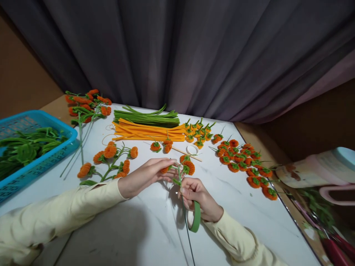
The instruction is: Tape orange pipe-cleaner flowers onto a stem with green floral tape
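My left hand (149, 175) reaches in from the left, its thumb and outstretched fingers around the upper part of a pipe-cleaner flower sprig. The sprig's orange flower heads (189, 167) have green bases, and one small head sits between my left thumb and fingers. Just below, my right hand (201, 197) pinches the sprig's green-wrapped stem (179, 175). A roll of green floral tape (196, 218) hangs against my right palm and fingers. From the pinch a long thin dark wire (188, 232) runs down towards me. My right fingertips partly hide the stem.
Green pipe cleaners (146, 117) and yellow-orange ones (149, 131) lie in bundles at the back. A finished flower branch (111, 168) is on the left, beside a blue basket (73, 135) of green leaves. Loose orange flowers (240, 158) and a tumbler (313, 168) are right.
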A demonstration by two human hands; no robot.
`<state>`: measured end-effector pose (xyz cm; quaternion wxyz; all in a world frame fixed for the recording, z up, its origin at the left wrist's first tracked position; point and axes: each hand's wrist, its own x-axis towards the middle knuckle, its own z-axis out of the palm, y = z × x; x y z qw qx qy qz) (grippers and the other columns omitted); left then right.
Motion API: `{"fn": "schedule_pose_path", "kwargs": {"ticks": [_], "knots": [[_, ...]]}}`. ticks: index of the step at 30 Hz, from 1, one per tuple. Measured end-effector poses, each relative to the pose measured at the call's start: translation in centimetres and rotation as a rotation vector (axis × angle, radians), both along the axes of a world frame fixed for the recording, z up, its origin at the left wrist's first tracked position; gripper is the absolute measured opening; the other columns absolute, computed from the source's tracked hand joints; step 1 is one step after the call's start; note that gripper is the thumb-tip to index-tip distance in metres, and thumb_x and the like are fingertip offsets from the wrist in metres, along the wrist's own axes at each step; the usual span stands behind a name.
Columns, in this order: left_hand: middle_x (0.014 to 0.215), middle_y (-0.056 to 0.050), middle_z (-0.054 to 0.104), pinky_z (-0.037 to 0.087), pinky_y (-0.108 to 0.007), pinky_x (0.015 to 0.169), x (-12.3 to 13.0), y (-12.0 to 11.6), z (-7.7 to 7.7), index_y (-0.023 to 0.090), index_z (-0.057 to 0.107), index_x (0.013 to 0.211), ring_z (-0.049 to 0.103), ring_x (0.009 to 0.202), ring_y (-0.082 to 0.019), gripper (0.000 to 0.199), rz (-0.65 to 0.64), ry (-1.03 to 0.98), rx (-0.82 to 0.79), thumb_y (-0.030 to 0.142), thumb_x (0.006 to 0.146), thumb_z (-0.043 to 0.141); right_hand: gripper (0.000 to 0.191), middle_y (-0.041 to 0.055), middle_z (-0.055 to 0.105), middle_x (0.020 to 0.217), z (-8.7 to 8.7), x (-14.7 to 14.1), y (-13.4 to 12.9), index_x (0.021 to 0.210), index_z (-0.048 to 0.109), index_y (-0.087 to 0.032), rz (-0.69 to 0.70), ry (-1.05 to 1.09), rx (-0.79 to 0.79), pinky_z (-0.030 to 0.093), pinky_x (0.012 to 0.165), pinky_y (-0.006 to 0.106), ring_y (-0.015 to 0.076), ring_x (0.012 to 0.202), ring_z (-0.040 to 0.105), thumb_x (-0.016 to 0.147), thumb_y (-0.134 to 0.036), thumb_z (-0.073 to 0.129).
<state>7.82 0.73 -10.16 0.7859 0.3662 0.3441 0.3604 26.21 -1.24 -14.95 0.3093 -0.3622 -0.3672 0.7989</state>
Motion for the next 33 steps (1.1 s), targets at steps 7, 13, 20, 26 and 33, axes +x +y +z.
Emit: {"fn": "schedule_pose_path", "kwargs": {"ticks": [7, 13, 20, 26, 33], "knots": [[0.090, -0.009, 0.066, 0.043, -0.029, 0.084, 0.0, 0.5, -0.6, 0.012, 0.064, 0.084, 0.060, 0.090, -0.019, 0.014, -0.002, -0.042, -0.042, 0.022, 0.083, 0.055, 0.032, -0.0044, 0.051, 0.041, -0.5, 0.0, 0.1, 0.063, 0.056, -0.012, -0.002, -0.069, -0.026, 0.010, 0.027, 0.017, 0.0007, 0.025, 0.024, 0.066, -0.039, 0.074], [0.083, -0.007, 0.064, 0.045, -0.027, 0.076, 0.1, 0.7, -1.2, 0.012, 0.060, 0.081, 0.059, 0.077, -0.015, 0.012, -0.011, -0.110, -0.165, 0.020, 0.082, 0.051, 0.034, -0.0037, 0.052, 0.041, -0.4, -0.3, 0.2, 0.061, 0.055, -0.012, 0.011, -0.064, -0.082, 0.012, 0.026, 0.016, 0.0008, 0.025, 0.027, 0.063, -0.038, 0.077], [0.078, -0.005, 0.060, 0.044, -0.024, 0.069, -0.1, 0.8, -1.2, 0.012, 0.061, 0.080, 0.056, 0.071, -0.012, 0.015, -0.022, -0.082, -0.140, 0.025, 0.082, 0.054, 0.035, -0.0032, 0.054, 0.041, 0.0, -0.3, 0.3, 0.060, 0.055, -0.012, 0.052, -0.102, -0.068, 0.012, 0.026, 0.016, 0.0011, 0.025, 0.027, 0.064, -0.040, 0.075], [0.085, -0.008, 0.063, 0.046, -0.028, 0.071, -0.2, 0.5, -1.3, 0.012, 0.062, 0.086, 0.059, 0.079, -0.016, 0.021, -0.032, 0.002, -0.094, 0.033, 0.080, 0.060, 0.035, -0.0041, 0.052, 0.040, 0.1, -0.3, 0.3, 0.059, 0.054, -0.013, 0.009, -0.097, -0.061, 0.014, 0.028, 0.016, 0.0019, 0.027, 0.028, 0.062, -0.040, 0.077], [0.092, -0.008, 0.065, 0.045, -0.029, 0.080, -0.3, -0.2, -1.1, 0.013, 0.056, 0.080, 0.061, 0.085, -0.016, 0.014, 0.070, 0.062, -0.181, 0.020, 0.074, 0.067, 0.035, -0.0047, 0.049, 0.039, 0.3, -0.3, 0.2, 0.060, 0.053, -0.014, -0.019, -0.088, -0.082, 0.012, 0.029, 0.016, 0.0011, 0.028, 0.025, 0.064, -0.039, 0.076]]}}
